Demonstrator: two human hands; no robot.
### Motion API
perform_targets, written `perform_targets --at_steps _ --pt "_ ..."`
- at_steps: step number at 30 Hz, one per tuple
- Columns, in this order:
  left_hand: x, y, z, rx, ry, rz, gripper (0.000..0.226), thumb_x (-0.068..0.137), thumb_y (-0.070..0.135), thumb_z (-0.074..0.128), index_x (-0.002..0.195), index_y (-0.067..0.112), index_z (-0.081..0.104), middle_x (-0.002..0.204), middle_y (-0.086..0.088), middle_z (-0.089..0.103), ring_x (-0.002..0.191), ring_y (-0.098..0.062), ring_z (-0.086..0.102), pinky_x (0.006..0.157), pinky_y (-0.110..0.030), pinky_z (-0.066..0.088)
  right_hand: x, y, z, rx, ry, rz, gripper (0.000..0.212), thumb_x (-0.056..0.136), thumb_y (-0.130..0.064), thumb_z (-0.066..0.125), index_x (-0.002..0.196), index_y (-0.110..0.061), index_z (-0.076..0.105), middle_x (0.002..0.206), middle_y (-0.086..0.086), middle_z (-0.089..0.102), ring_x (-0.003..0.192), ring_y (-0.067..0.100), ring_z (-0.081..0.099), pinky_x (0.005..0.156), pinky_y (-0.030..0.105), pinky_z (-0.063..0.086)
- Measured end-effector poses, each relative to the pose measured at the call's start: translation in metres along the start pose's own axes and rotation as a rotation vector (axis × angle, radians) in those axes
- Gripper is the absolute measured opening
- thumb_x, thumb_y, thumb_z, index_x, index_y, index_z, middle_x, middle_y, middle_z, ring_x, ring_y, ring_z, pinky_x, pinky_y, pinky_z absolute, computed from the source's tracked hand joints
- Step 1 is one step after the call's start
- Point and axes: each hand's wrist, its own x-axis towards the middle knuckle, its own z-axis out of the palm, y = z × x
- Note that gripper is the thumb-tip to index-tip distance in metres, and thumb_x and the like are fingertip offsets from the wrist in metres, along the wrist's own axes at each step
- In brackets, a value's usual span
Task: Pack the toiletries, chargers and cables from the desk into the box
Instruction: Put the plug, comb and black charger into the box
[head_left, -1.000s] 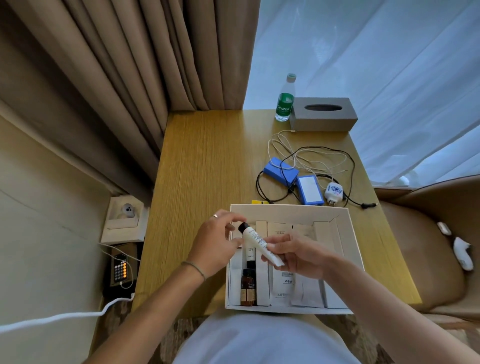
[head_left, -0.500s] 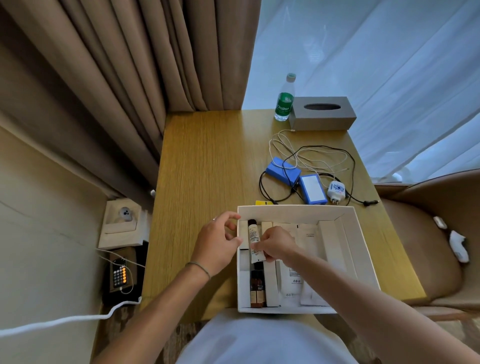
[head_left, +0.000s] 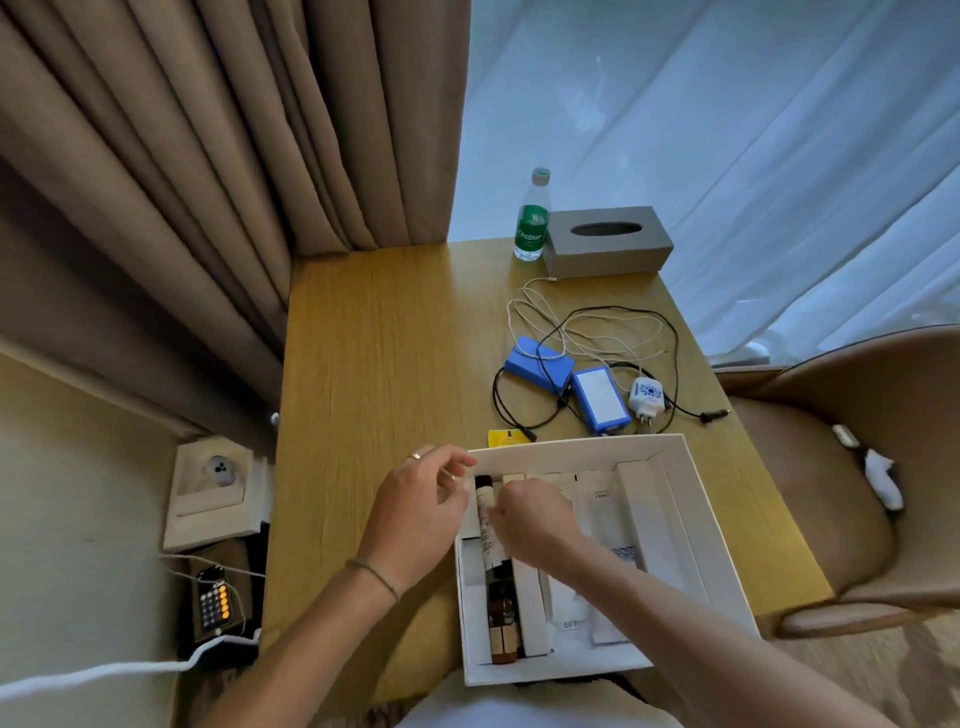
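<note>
Tube — in box, left slot | right hand pinching it | left hand loose-fingered, beside it

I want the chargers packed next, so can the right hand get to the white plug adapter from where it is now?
Probably yes. The white plug adapter lies in the open just past the box, and nothing stands between it and the right hand, which is busy with the tube.

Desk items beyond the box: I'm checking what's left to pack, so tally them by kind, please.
Blue charger packs: 2
White plug adapter: 1
Cables: 2, one white, one black
Yellow packet: 1
Water bottle: 1
Tissue box: 1
Total: 8
</note>
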Motion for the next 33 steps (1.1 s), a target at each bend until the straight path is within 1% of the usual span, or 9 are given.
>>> perform_targets --at_steps 2,8,13,16,20,23,27,30,33 --pt "0.012 0.012 0.002 0.015 -0.015 0.042 0.018 0.092 0.017 0.064 0.103 0.03 0.069 0.094 0.017 0.063 0.086 0.0 0.062 0.072 -0.022 0.057 -0.003 0.001 -0.022 0.035 0.006 -0.061 0.021 0.097 -0.031 0.057 0.08 -0.021 0.065 0.065 -0.007 0.059 0.058 0.009 0.058 0.049 0.022 0.043" --pt "0.06 0.053 0.024 0.007 -0.041 0.107 0.018 0.09 0.012 0.065 0.1 0.025 0.072 0.092 0.013 0.066 0.085 -0.002 0.064 0.076 -0.029 0.056 -0.004 0.03 -0.118 0.187 0.125 -0.138 0.023 0.092 -0.028 0.055 0.094 -0.019 0.076 0.084 0.003 0.075 0.077 0.022 0.067 0.069 0.036 0.055" --pt "0.097 0.082 0.058 0.025 -0.074 0.131 0.018 0.09 0.011 0.064 0.1 0.024 0.071 0.09 0.011 0.067 0.082 0.001 0.063 0.073 -0.018 0.052 0.027 0.093 -0.173 0.378 0.173 -0.075 0.017 0.095 -0.023 0.059 0.091 -0.02 0.075 0.069 -0.006 0.071 0.06 0.009 0.062 0.059 0.03 0.05" --pt "0.111 0.091 0.08 0.057 -0.148 0.1 0.019 0.09 0.014 0.062 0.102 0.025 0.07 0.092 0.009 0.067 0.084 -0.002 0.063 0.075 -0.021 0.053 0.055 0.142 -0.184 0.417 0.193 0.007 0.019 0.095 -0.019 0.057 0.096 -0.017 0.076 0.073 -0.001 0.073 0.067 0.019 0.068 0.065 0.04 0.057" --pt "0.124 0.101 0.105 0.098 -0.242 0.051 0.02 0.091 0.017 0.059 0.104 0.028 0.07 0.097 0.011 0.067 0.087 -0.003 0.063 0.078 -0.025 0.054 0.089 0.194 -0.172 0.31 0.18 0.064 0.021 0.096 -0.016 0.055 0.103 -0.018 0.075 0.097 0.002 0.074 0.075 0.009 0.061 0.059 0.025 0.046" --pt "0.132 0.108 0.119 0.143 -0.297 0.022 0.02 0.094 0.019 0.058 0.109 0.027 0.069 0.101 0.011 0.066 0.091 -0.004 0.062 0.082 -0.024 0.053 0.112 0.215 -0.158 0.264 0.151 0.12 0.024 0.094 -0.016 0.053 0.11 -0.02 0.071 0.108 0.002 0.072 0.091 0.017 0.065 0.068 0.029 0.052" --pt "0.141 0.118 0.133 0.188 -0.329 -0.009 0.021 0.093 0.016 0.059 0.109 0.023 0.07 0.101 0.007 0.066 0.093 -0.01 0.062 0.083 -0.028 0.052 0.136 0.228 -0.14 0.064 0.189 0.155 0.023 0.089 -0.034 0.058 0.106 -0.022 0.068 0.103 0.0 0.07 0.079 0.017 0.059 0.054 0.027 0.038" --pt "0.147 0.126 0.141 0.23 -0.35 -0.01 0.02 0.093 0.018 0.059 0.109 0.023 0.07 0.101 0.005 0.066 0.095 -0.012 0.062 0.086 -0.036 0.054 0.148 0.228 -0.13 -0.145 0.185 0.156 0.044 0.087 -0.06 0.054 0.104 -0.02 0.063 0.096 0.001 0.066 0.07 0.018 0.056 0.051 0.027 0.036" --pt "0.152 0.135 0.15 0.261 -0.368 -0.003 0.018 0.093 0.02 0.06 0.108 0.024 0.069 0.098 0.006 0.064 0.094 -0.014 0.061 0.085 -0.039 0.054 0.154 0.227 -0.124 -0.267 0.124 0.191 0.057 0.085 -0.073 0.05 0.105 -0.02 0.058 0.078 -0.002 0.058 0.061 0.016 0.052 0.049 0.027 0.033"
